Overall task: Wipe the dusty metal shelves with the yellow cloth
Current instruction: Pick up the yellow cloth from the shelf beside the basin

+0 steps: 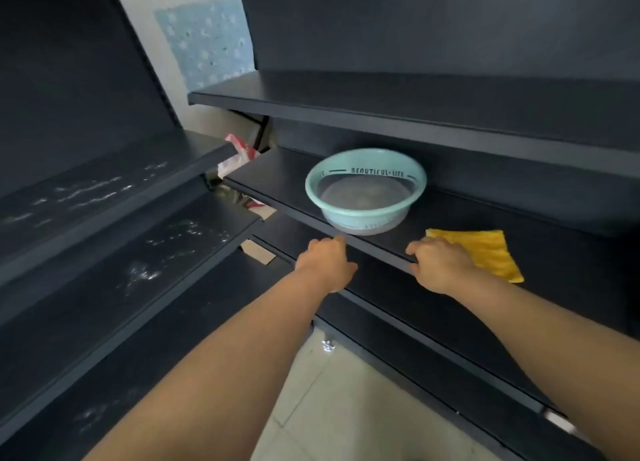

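Head view showed two bare forearms reaching forward over a pale tiled floor (332,408) to the front edge of a dark metal shelf (519,256). Nearest of the two, the left hand (325,263) rested on that front lip, fingers curled loosely over it and holding nothing. The right hand (440,263) lay a little farther along the same lip, its fingers bent over the edge and its outer side touching the near corner of the yellow cloth (481,252); whether it had pinched the fabric or was only lying against it could not be told. The cloth lay flat on the shelf, folded to a rough square, with a soft ribbed weave and one corner hanging just past the lip. It would likely handle as something light and limp, draping when lifted, so a bunched grip through its middle or a flat palm pressed on top seemed the better hold for wiping, rather than a pinch at one corner. Just beyond the hands, on the same shelf, sat a pale green basin (365,190) with murky water in it, apart from the cloth. Off to the left, the neighbouring shelves (104,197) carried whitish streaks, probably dust.
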